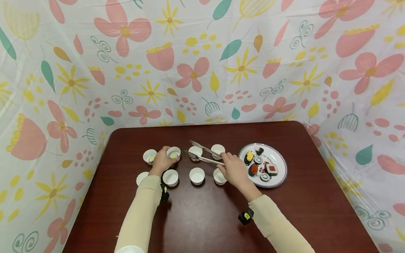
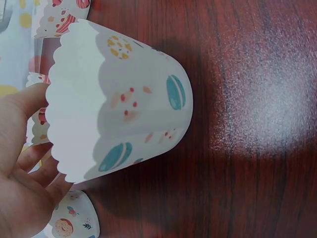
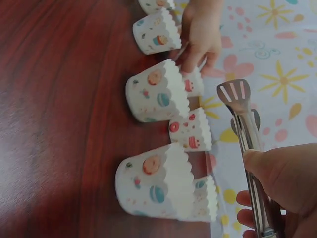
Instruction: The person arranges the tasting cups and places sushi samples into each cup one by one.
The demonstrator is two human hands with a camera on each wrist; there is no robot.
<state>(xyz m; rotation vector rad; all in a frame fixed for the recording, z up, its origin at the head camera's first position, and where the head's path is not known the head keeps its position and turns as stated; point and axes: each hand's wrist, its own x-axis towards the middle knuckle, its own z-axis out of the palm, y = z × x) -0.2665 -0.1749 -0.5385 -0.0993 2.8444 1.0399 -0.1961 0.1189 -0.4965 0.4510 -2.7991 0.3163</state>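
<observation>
In the head view my left hand (image 1: 162, 161) grips a white scalloped paper baking cup (image 1: 178, 156) in the back row, with a small yellow-and-white piece at its bottom. From the left wrist view, the left hand (image 2: 29, 158) is partly behind a nearer front-row cup (image 2: 133, 104), which hides much of the grip. My right hand (image 1: 235, 170) holds metal tongs (image 1: 205, 160), their slotted tips apart and pointing left over the back-row cups. In the right wrist view, thumb and fingers wrap the tongs' handles (image 3: 252, 183), with the slotted heads over the patterned cloth.
Several other cups stand in two rows, including a back-left cup (image 1: 148, 153) with a yellow piece inside. A round plate (image 1: 280, 160) with sushi-shaped pieces lies right of the right hand. Patterned cloth (image 1: 202, 70) hangs behind the brown table (image 1: 196, 218).
</observation>
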